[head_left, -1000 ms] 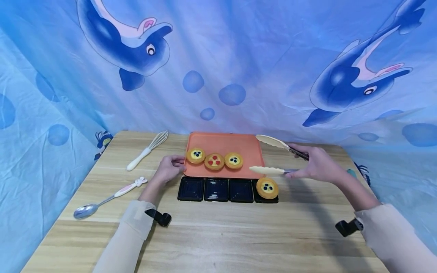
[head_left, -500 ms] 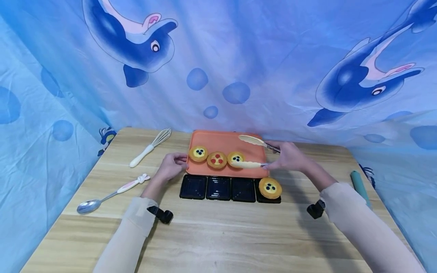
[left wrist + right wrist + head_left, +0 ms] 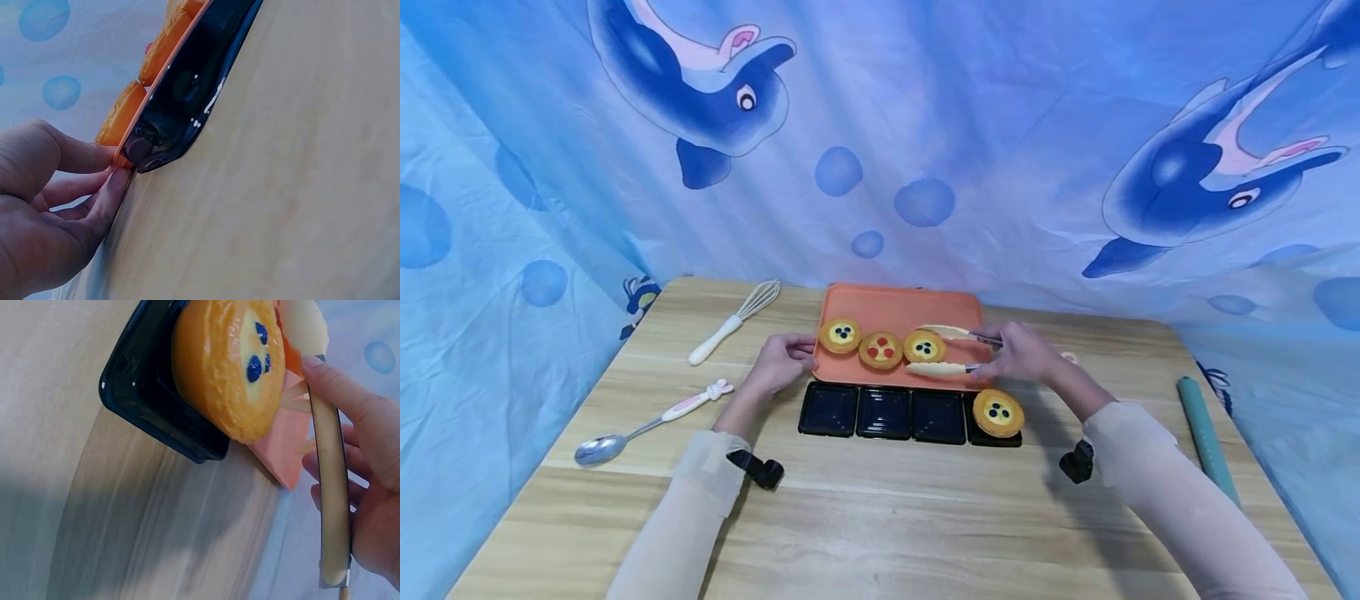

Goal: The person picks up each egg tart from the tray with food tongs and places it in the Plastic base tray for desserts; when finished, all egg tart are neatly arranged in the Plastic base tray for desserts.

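Observation:
My right hand (image 3: 1018,353) holds a pair of tongs (image 3: 331,487) with cream-coloured tips. In the head view the tips lie on either side of a blueberry-topped egg tart (image 3: 924,347), the rightmost of three tarts on an orange tray (image 3: 891,302). Beside it sit a red-topped tart (image 3: 881,351) and another blueberry tart (image 3: 840,336). With thumb and fingers, my left hand (image 3: 778,364) pinches the tray's left edge, seen closely in the left wrist view (image 3: 56,194). Along the tray's front stand several black square containers (image 3: 883,413); the rightmost bears a blueberry tart (image 3: 998,413).
A white-handled whisk (image 3: 734,322) and a rabbit-handled spoon (image 3: 651,423) lie on the left of the wooden table (image 3: 880,525). Toward the right edge rests a teal stick-like object (image 3: 1207,437). Behind the table hangs a blue dolphin-print cloth (image 3: 1000,108).
My right hand has carried the tongs left over the tray, and their tips have come closer together around the rightmost tart on it. The left hand has stayed at the tray's edge.

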